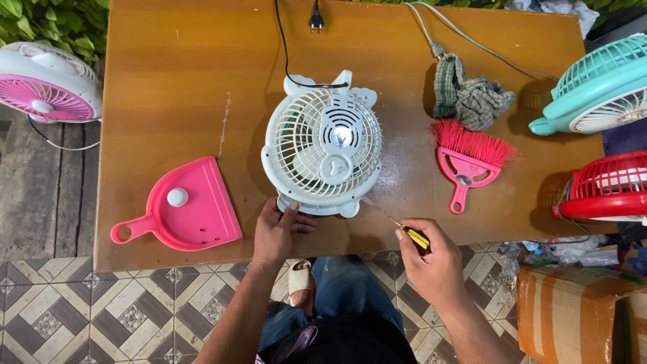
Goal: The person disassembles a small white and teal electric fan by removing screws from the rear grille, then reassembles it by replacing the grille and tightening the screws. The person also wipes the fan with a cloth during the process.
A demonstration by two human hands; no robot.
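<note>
A white table fan (322,145) lies face up in the middle of the brown wooden table (168,87), its black cord running to the far edge. My left hand (276,230) rests at the fan's near edge, fingers touching its base. My right hand (431,259) grips a yellow-handled screwdriver (408,231), whose thin shaft points toward the fan's lower right rim. A pink dustpan (185,209) with a small white knob (177,197) and tiny screws on it lies to the left of the fan.
A pink hand brush (470,158) and a checked cloth (468,98) lie to the right. A teal fan (600,87) and a red fan (606,189) stand at the right edge. A pink-and-white fan (44,84) sits off the left side. A cardboard box (579,313) is on the floor.
</note>
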